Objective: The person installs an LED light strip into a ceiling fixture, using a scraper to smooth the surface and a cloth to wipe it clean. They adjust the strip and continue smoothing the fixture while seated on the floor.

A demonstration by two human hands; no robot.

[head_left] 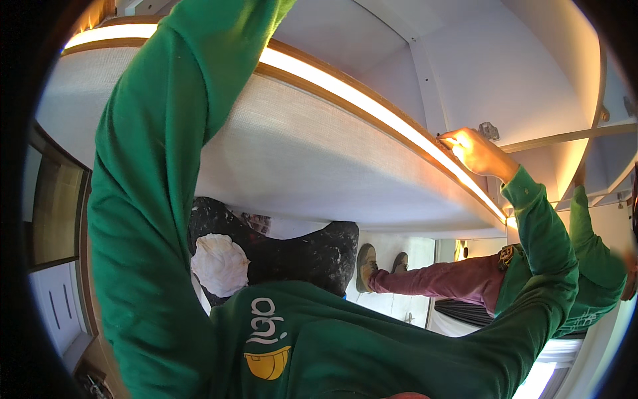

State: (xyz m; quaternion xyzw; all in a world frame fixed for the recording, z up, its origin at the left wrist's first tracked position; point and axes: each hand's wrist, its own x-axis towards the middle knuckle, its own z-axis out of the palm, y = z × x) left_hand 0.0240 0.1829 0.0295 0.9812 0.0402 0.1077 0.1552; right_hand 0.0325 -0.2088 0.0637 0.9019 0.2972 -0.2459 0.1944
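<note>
My right hand point(473, 153) is at the lower edge of an open white cabinet point(372, 66). Its fingers are pinched together on the wooden edge, and whatever they hold is too small to make out. A glowing light strip point(372, 101) runs along that wood-coloured edge, just below my fingertips. Beside the hand, a metal hinge point(489, 131) is fixed inside the cabinet. My left arm point(173, 120) reaches up in its green sleeve past the top of the picture, so the left hand is out of sight.
Below the strip stretches a pale textured panel point(319, 146). Under it lies a black, white-speckled surface point(299, 256) with a crumpled white round thing point(219, 265). At the right stands another person point(591, 272) in green with one arm raised. A dark glass-fronted panel point(56, 206) is at the left.
</note>
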